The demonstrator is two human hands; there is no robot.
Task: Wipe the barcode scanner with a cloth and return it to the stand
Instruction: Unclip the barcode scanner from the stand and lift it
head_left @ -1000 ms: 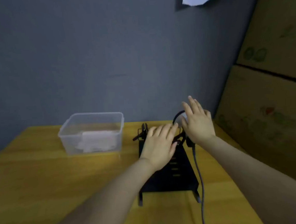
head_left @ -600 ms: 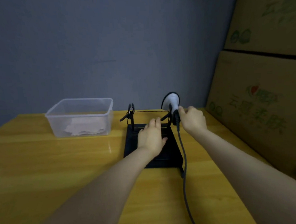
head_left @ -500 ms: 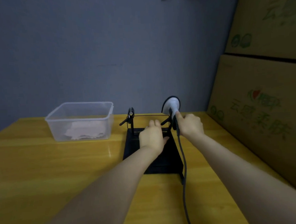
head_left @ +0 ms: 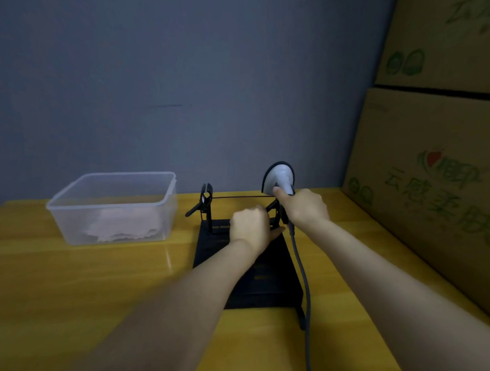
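The barcode scanner (head_left: 279, 178), white-grey with a dark rim, stands upright at the right side of the black stand (head_left: 260, 278) on the yellow table. My right hand (head_left: 304, 206) is wrapped around its handle, thumb up along the neck. My left hand (head_left: 251, 226) rests with curled fingers on the stand's base, just left of the scanner. The scanner's grey cable (head_left: 302, 281) runs toward me along the stand's right edge. A pale cloth (head_left: 121, 228) lies inside a clear plastic box (head_left: 68, 200) at the left.
Stacked cardboard boxes (head_left: 436, 175) wall off the right side of the table. A grey wall stands close behind. A black clip post (head_left: 206, 200) rises at the stand's left, joined to the scanner side by a thin bar.
My right hand has closed around the scanner handle. My left hand has come down onto the stand base with its fingers curled. The view has tilted and steadied.
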